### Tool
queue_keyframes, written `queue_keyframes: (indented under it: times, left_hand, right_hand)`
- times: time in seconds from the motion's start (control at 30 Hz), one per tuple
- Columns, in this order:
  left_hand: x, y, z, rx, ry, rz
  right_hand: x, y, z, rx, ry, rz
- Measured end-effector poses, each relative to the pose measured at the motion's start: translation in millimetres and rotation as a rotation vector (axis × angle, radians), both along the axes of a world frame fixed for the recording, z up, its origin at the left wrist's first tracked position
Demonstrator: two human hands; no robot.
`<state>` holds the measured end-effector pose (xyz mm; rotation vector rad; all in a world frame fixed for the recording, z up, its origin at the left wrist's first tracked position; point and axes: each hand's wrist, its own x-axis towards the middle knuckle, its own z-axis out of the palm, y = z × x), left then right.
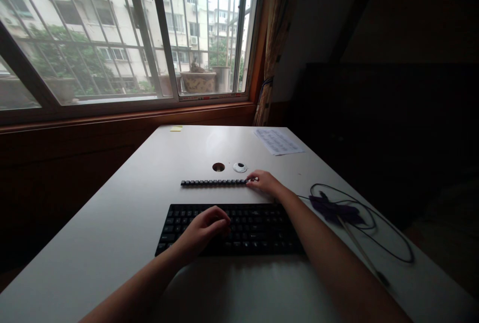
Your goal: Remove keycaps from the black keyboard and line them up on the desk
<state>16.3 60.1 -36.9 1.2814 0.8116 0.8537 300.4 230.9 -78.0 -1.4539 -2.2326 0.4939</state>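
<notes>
A black keyboard (pixel 258 236) lies on the white table in front of me. Behind it runs a straight row of small black keycaps (pixel 209 182). My right hand (pixel 264 182) is at the right end of this row, thumb and fingers pinched on a dark keycap (pixel 255 179). Over the left-middle part of the keyboard hovers or rests my left hand (pixel 207 227); its fingers are curled in, and whatever they may hold is hidden. My right forearm covers the keyboard's right edge.
To the right lie a looped dark cable (pixel 374 213), a dark purple cloth-like item (pixel 333 208) and a thin pale stick (pixel 361 250). Printed paper (pixel 280 141), a yellow note (pixel 176 128), a table hole (pixel 218 167) and a white round cover (pixel 240 167) are farther back.
</notes>
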Motion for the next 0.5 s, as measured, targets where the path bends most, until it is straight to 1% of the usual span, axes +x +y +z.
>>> queue_keyframes:
  times: [0.5]
  left_hand:
    - [0.5,-1.6,3.5,-0.012,-0.009,0.008]
  right_hand:
    - [-1.6,-4.5,6.1,-0.015,-0.006,-0.005]
